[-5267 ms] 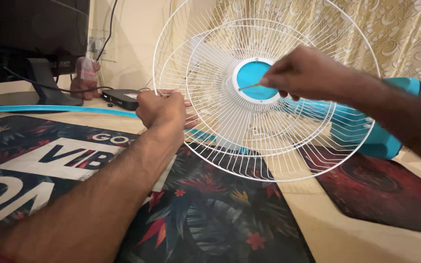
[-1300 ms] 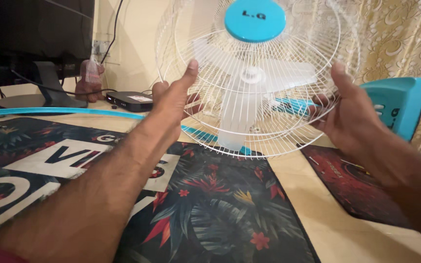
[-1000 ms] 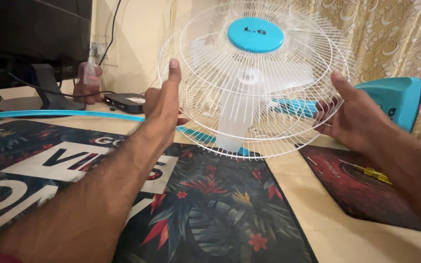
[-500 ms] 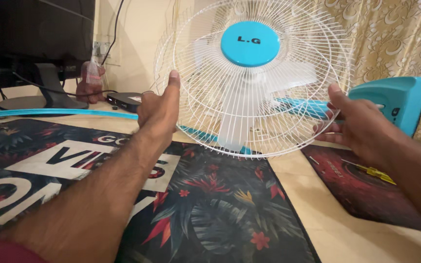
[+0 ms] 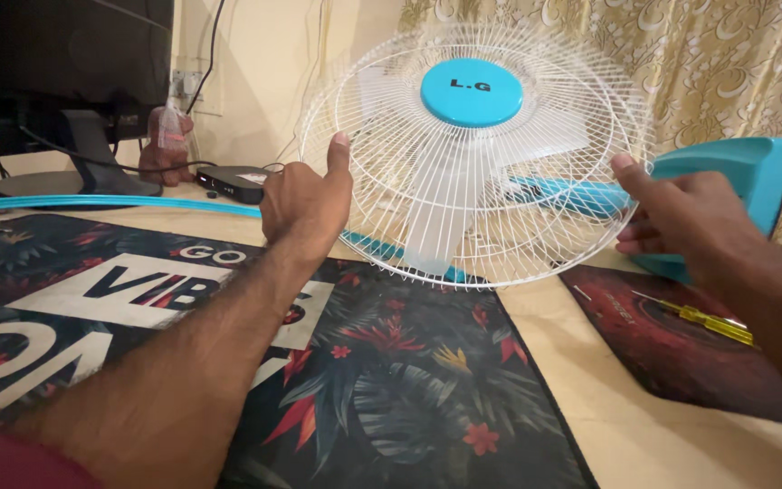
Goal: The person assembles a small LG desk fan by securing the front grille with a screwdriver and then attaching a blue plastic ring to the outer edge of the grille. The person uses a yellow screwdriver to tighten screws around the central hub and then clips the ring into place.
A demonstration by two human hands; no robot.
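The white wire fan grille (image 5: 536,226), round with a turquoise centre cap (image 5: 471,92), stands between the two hands, upright and slightly tilted, its lower rim close over the far edge of the dark floral desk mat (image 5: 382,389). Translucent white fan blades (image 5: 436,213) show through the wires behind it. The left hand (image 5: 305,204) grips the grille's left rim, thumb raised against the outer wires and fingers curled behind them. The right hand (image 5: 681,217) holds the opposite rim at about the same height, thumb on the front of the wires and fingers folded around the edge. Both hands are closed on the grille, so it hangs held from both sides.

Behind the right hand sits the turquoise fan base (image 5: 735,186). A dark red mat (image 5: 681,353) lies on the tabletop (image 5: 644,444) under the right forearm, with a yellow-handled screwdriver (image 5: 708,319) resting on it, well apart from the hand. At the far left stand a monitor stand (image 5: 83,163) and a small black box (image 5: 242,183), and a thin turquoise ring (image 5: 101,206) lies along the tabletop.
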